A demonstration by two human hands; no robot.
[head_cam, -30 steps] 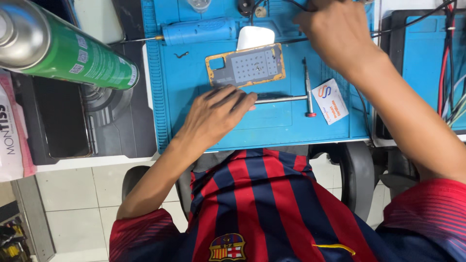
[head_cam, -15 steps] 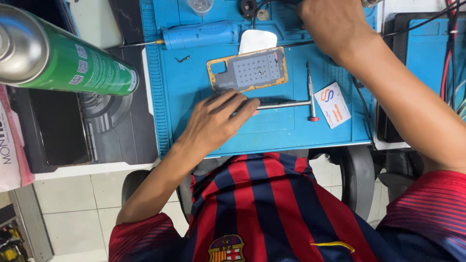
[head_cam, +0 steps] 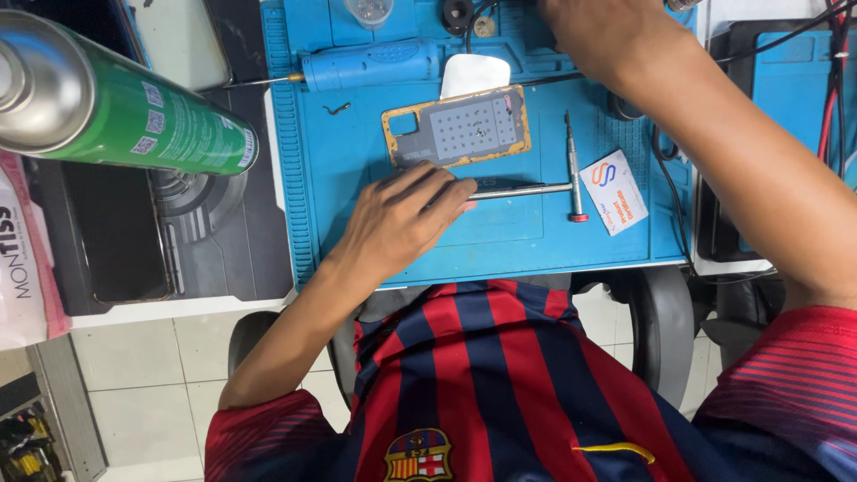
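Blue mat (head_cam: 357,223): left hand (head_cam: 406,219) has slid right, now flat on tweezers (head_cam: 522,190), holding nothing; right hand (head_cam: 598,36) stays up top, grip unclear; phone (head_cam: 457,127) untouched.

A small electronics repair bench: a blue silicone work mat (head_cam: 500,241) with moulded trays covers the surface, carrying an opened phone back (head_cam: 457,127), a precision screwdriver (head_cam: 573,168), metal tweezers (head_cam: 522,190) and a blue powered hand tool (head_cam: 370,64). A green spray can (head_cam: 116,103) stands at the left, cables (head_cam: 835,71) trail at the far right, and pale floor tiles (head_cam: 134,357) lie below.
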